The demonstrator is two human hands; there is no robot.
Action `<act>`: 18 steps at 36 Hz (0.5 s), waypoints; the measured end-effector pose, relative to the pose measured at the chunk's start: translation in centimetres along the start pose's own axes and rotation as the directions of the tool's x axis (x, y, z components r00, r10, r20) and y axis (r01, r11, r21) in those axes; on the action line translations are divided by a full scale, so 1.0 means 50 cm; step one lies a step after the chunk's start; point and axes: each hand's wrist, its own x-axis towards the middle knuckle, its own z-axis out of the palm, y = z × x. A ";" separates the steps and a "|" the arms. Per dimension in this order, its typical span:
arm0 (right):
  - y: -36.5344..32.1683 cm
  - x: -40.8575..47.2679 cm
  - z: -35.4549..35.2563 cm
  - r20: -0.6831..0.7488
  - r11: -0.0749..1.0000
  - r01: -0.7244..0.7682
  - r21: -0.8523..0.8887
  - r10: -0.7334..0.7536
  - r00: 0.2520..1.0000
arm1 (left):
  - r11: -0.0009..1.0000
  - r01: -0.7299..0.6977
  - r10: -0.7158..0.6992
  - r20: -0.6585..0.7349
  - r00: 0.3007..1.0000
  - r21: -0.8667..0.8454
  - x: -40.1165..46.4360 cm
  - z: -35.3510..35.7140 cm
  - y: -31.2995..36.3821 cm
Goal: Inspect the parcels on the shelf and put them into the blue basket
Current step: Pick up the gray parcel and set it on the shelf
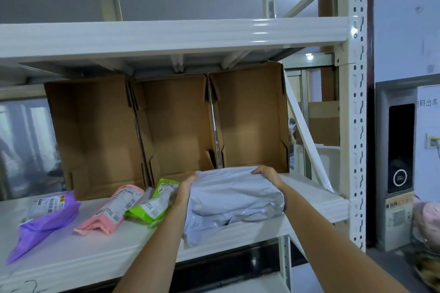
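- Gripping the grey parcel (234, 200) with both hands, head view: left hand (187, 188) curls over its far left corner, right hand (266, 173) curls over its far right edge, fingers wrapped on the plastic.
- Grey parcel sits on the white shelf (95, 252), right half of the board; its near edge hangs slightly past the shelf's front lip. Bag is crumpled, bulky, no label visible on the top side.
- 3 other parcels lie on the same shelf, left of the grey one: green parcel (154, 202) just beside the left wrist, pink parcel (112, 211) touching the green one, purple parcel (45, 216) further left, apart from the pink.
- Green, pink and purple each show a printed label facing up; text too small to read.
- 3 open cardboard boxes (176, 126) stand on their sides at the back of the shelf, openings facing the camera, side by side and touching; nothing seen inside them.
- Grey parcel's far edge is just in front of the right-hand box.
- Upright shelf post (356, 126) with punched holes stands at the right end.
- Blue basket not in view.
- Dark wall panel (401, 150) with a round ring light sits right of the post.
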 end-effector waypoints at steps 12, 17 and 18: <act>-0.041 -0.037 -0.009 -0.210 0.853 0.047 -0.520 -0.181 0.961 | 0.992 -0.052 0.051 0.011 0.999 0.112 0.014 0.002 0.008; -0.065 -0.103 0.000 -0.391 0.525 -0.011 -0.851 -0.619 0.681 | 0.822 -0.199 0.338 -0.176 0.924 0.533 -0.087 0.054 0.014; -0.066 -0.111 0.002 -0.383 0.486 -0.017 -0.874 -0.667 0.639 | 0.781 -0.169 0.361 -0.215 0.907 0.601 -0.099 0.070 0.007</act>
